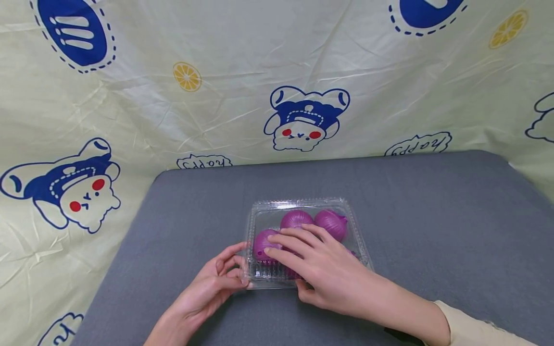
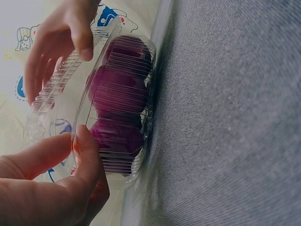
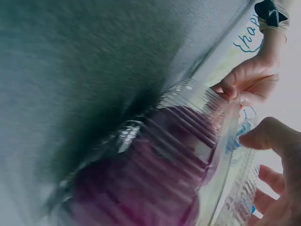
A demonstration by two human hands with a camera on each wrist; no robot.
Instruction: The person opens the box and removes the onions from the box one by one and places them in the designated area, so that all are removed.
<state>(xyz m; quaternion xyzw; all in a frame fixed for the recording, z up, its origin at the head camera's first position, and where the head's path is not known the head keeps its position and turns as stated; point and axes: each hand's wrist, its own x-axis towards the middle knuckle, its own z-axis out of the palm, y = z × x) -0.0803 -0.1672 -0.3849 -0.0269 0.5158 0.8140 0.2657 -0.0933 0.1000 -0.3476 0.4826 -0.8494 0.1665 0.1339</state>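
A clear plastic clamshell box (image 1: 270,206) stands on the grey table with several purple onions (image 1: 331,225) inside. My left hand (image 1: 212,281) pinches the rim at its left front corner between thumb and fingers, as the left wrist view shows. Over the top lies my right hand (image 1: 329,269), fingers spread across the lid and thumb down by the front edge. Seen from the left wrist, the ribbed lid (image 2: 59,82) slants away from the base, with a gap between them. The right hand hides some onions in the head view.
Grey cloth covers the tabletop (image 1: 433,216), whose far edge meets a pale hanging sheet (image 1: 233,115) printed with cartoon dogs and orange slices. A dark band (image 3: 270,13) sits on the left wrist.
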